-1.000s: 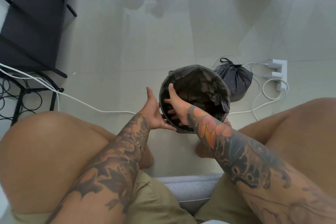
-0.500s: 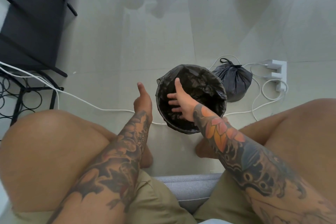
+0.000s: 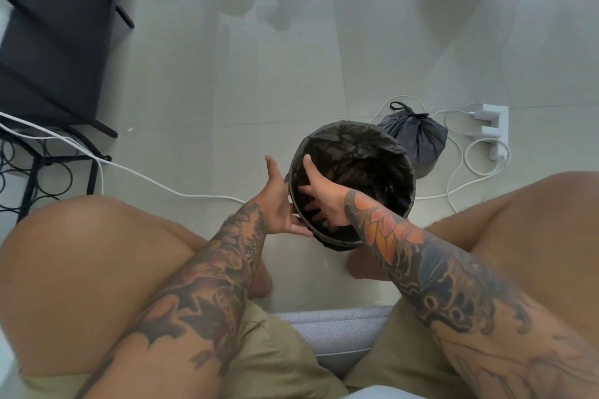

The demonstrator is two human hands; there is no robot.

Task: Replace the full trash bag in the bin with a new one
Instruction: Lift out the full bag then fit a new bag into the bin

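Down on the pale tiled floor (image 3: 201, 100), the round dark bin (image 3: 337, 243) tilts toward the seated person, lined with a crinkled black plastic bag (image 3: 356, 159). Inside it, the right hand (image 3: 321, 197) presses the liner with fingers spread straight. Outside, the left hand (image 3: 278, 201) cups the bin's wall, fingers relaxed, thumb raised. Behind the bin lies a knotted grey full trash bag (image 3: 418, 139), touching it or just beside it.

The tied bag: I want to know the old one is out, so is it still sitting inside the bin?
No, the tied bag lies on the floor behind the bin, whose new liner the right hand presses.
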